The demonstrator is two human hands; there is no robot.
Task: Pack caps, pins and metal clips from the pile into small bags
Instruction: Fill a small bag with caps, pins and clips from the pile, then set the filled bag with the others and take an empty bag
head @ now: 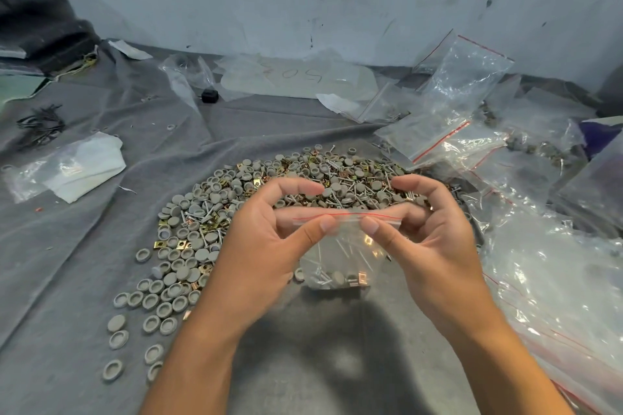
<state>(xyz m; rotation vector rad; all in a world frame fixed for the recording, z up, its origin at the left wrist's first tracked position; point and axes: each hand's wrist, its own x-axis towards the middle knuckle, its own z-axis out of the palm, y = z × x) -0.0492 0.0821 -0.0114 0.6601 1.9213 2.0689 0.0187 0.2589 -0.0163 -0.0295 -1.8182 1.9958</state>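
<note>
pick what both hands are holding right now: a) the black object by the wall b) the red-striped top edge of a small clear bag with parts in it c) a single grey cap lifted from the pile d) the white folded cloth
b: the left hand and right hand each pinch the red-striped zip edge of the small bag, which hangs between them with pins, caps and a clip at its bottom.
</note>
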